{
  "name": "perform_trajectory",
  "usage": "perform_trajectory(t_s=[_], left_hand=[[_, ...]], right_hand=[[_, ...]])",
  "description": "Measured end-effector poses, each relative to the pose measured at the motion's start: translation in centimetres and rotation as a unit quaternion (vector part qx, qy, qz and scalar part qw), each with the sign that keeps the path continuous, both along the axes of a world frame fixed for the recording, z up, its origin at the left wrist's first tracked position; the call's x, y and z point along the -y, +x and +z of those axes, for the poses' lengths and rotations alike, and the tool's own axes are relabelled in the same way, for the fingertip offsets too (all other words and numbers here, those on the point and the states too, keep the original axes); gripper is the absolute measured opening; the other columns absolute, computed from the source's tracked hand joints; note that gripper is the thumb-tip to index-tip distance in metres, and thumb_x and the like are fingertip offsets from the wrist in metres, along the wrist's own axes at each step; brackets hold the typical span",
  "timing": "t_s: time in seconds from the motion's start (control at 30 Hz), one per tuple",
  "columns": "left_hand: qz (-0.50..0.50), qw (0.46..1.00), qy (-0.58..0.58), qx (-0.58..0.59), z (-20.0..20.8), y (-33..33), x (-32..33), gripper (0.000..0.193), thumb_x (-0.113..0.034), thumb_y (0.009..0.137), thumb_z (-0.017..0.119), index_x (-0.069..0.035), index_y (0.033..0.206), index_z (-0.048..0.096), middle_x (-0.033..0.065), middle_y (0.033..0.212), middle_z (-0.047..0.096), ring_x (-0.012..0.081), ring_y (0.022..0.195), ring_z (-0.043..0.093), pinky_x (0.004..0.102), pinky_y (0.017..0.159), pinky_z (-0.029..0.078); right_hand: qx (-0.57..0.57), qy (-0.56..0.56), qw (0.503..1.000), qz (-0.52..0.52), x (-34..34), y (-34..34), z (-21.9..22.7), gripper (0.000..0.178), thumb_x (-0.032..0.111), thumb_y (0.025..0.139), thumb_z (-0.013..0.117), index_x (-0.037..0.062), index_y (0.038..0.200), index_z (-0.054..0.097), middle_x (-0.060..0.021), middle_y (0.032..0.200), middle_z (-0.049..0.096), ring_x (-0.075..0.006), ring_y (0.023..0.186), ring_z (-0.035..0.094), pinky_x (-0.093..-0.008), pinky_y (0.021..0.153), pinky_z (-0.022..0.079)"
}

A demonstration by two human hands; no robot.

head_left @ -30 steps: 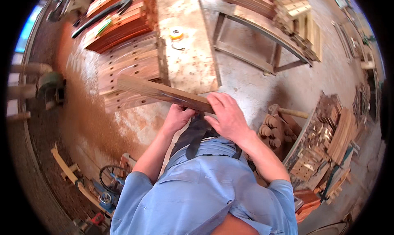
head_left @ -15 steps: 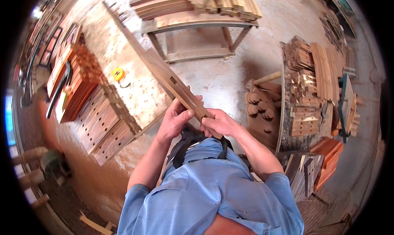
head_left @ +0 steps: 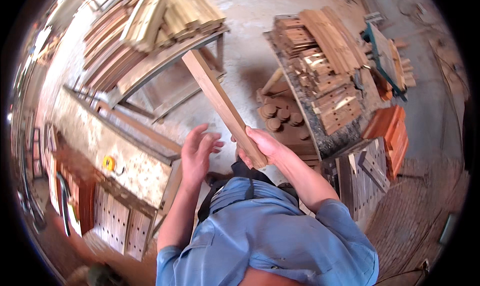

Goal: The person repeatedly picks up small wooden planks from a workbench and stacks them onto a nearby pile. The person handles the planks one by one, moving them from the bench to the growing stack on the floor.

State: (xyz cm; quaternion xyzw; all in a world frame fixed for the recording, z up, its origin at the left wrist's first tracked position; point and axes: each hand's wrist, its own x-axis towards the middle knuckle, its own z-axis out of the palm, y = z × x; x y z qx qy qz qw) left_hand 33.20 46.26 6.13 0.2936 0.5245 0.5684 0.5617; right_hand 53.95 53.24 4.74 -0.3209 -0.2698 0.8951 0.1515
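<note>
At left, a yellow tape measure [head_left: 108,163] lies on a dusty counter [head_left: 142,175]; beyond it, pale wooden strips [head_left: 187,12] are stacked on a second counter [head_left: 147,70]; the left hand [head_left: 195,153] is released, fingers loosely curled, near the wooden bar [head_left: 219,100] but apart from it; the bar is held before the body, slanting up and leftward; the right hand [head_left: 266,143] grasps its near end, fingers wrapped beneath; round wooden discs [head_left: 283,115] sit beside the right-hand counter [head_left: 331,145], which carries drilled wooden blocks [head_left: 341,109]; reddish boards [head_left: 391,131] are furthest right.

A bench [head_left: 142,168] bearing a tape measure [head_left: 108,163] lies left of the board [head_left: 226,108], a worktable [head_left: 332,145] right.
</note>
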Motion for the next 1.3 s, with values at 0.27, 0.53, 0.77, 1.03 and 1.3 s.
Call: perform_trajectory(t_s=[0.27,0.53,0.77,1.03,1.3], left_hand=[[0.089,0.990,-0.098,-0.055,-6.9,-3.6,4.3,0.031,-0.013,0.097,0.055,0.003,0.124,0.052,0.0126,0.092,0.067,0.0186,0.077,0.064,0.0296,0.068,0.053],[0.221,0.952,-0.199,-0.069,-9.3,-6.6,9.7,0.024,-0.016,0.100,0.053,0.001,0.117,0.051,0.0051,0.076,0.054,0.0129,0.064,0.053,0.0263,0.057,0.046],[0.227,0.939,-0.229,-0.121,-8.7,-7.2,8.7,0.017,-0.019,0.099,0.054,-0.005,0.109,0.052,0.0050,0.080,0.059,0.0124,0.065,0.055,0.0239,0.054,0.046],[0.221,0.938,-0.234,-0.126,-8.9,-6.5,7.7,0.016,-0.018,0.099,0.055,-0.007,0.110,0.053,0.0036,0.080,0.060,0.0118,0.064,0.056,0.0239,0.055,0.046],[0.227,0.923,-0.274,-0.147,-9.0,-7.0,7.4,0.015,-0.020,0.099,0.055,-0.010,0.110,0.054,0.0015,0.080,0.060,0.0106,0.065,0.056,0.0233,0.058,0.044]], right_hand=[[0.190,0.205,0.949,-0.146,-9.7,9.1,3.3,0.045,0.043,0.105,0.036,0.0030,0.117,0.053,-0.0099,0.071,0.061,-0.0190,0.056,0.060,-0.0341,0.050,0.052],[0.735,0.467,0.487,-0.065,-22.6,22.2,8.7,0.039,0.037,0.095,0.061,-0.0002,0.106,0.063,-0.0163,0.098,0.057,-0.0239,0.079,0.057,-0.0412,0.072,0.055],[0.760,0.509,0.385,-0.127,-29.3,29.3,7.9,0.040,0.035,0.088,0.066,-0.0003,0.107,0.066,-0.0224,0.116,0.060,-0.0378,0.112,0.059,-0.0479,0.092,0.050],[0.770,0.517,0.349,-0.134,-31.1,33.4,5.9,0.045,0.034,0.081,0.074,0.0021,0.111,0.064,-0.0175,0.112,0.062,-0.0359,0.109,0.059,-0.0459,0.091,0.050],[0.796,0.518,0.279,-0.140,-32.4,35.3,4.2,0.036,0.034,0.081,0.074,0.0085,0.106,0.068,-0.0140,0.109,0.061,-0.0330,0.108,0.058,-0.0468,0.090,0.048]])
